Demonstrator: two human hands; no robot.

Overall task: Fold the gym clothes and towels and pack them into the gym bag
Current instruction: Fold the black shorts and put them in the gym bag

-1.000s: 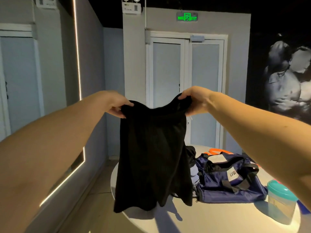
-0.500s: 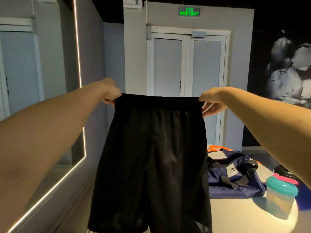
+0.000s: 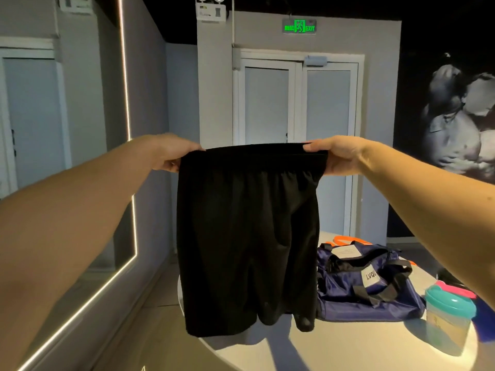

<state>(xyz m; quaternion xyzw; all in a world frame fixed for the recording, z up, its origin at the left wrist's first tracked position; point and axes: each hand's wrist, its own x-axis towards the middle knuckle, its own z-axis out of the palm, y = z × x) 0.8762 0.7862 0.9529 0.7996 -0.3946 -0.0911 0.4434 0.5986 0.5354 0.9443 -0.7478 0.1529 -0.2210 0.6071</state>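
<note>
Waistband was bunched 1 s ago and is now being stretched flat, so the black shorts (image 3: 249,236) are looking ready for folding. Left hand (image 3: 171,153) and right hand (image 3: 340,156) are each pinching 1 waistband corner with curled fingers, the shorts hanging in air over the table (image 3: 334,349). Gym bag (image 3: 369,290) is sitting on the table, a white card lying on top; cannot tell what is inside.
</note>
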